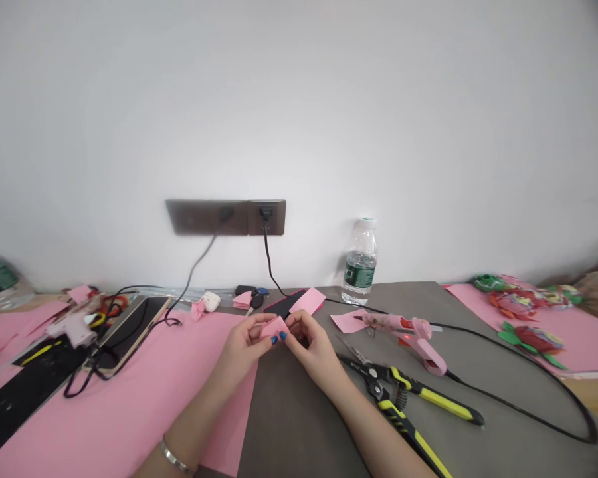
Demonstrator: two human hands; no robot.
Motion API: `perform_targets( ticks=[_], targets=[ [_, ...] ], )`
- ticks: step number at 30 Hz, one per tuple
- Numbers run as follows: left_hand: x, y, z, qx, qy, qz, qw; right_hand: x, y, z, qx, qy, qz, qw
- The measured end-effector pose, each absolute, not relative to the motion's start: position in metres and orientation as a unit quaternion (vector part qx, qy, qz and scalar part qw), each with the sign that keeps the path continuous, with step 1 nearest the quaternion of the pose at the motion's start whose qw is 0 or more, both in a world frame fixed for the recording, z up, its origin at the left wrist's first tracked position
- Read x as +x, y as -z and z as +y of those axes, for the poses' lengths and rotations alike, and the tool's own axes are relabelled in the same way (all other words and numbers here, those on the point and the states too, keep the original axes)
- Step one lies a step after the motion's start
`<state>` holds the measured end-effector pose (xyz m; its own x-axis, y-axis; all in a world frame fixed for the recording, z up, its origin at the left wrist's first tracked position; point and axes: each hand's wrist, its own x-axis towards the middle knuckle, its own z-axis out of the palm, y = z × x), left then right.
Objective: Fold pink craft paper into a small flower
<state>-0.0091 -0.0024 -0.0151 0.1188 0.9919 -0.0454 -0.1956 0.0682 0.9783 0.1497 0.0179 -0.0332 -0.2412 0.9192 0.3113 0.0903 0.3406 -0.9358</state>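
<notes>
Between my two hands is a small piece of pink paper [273, 327], pinched at its near edge by both thumbs. My left hand [246, 345] grips its left side, fingers curled behind it. On the other side my right hand [311, 345] closes on the right part, thumb beside the left one. A pink paper strip [307, 300] lies just behind the hands, partly over a dark phone [285, 305]. To the right, a pink hot glue gun [403, 332] rests with its nozzle over another pink paper piece [349, 321].
Pliers with yellow-black handles [398, 392] lie open right of my right arm. A water bottle [359, 262] stands by the wall. Large pink paper [179, 392], a phone [129, 335] and cables lie left. Paper flowers [533, 338] sit far right. A plug is in the wall socket [266, 218].
</notes>
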Motion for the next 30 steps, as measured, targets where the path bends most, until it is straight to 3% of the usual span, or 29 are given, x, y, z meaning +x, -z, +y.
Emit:
perform_targets(
  ticks=[9,14,19,30],
  targets=[
    [-0.0088,0.0156,-0.0017,0.458,-0.526,0.448,0.559,0.1514,0.0321,0.0184,-0.378,-0.452,-0.664,0.461],
    [-0.0095,0.0125,-0.0032,0.431,-0.525,0.429,0.596,0.1536,0.0355,0.0230,-0.365,-0.485,-0.623,0.494],
    [-0.0097,0.0157,-0.0018,0.471,-0.534,0.422,0.561,0.1527,0.0343,0.0227,-0.345,-0.505,-0.604,0.510],
    [-0.0096,0.0223,0.0016,0.431,-0.561,0.418,0.570,0.1515,0.0266,0.0173,-0.360,-0.465,-0.661,0.466]
  ],
)
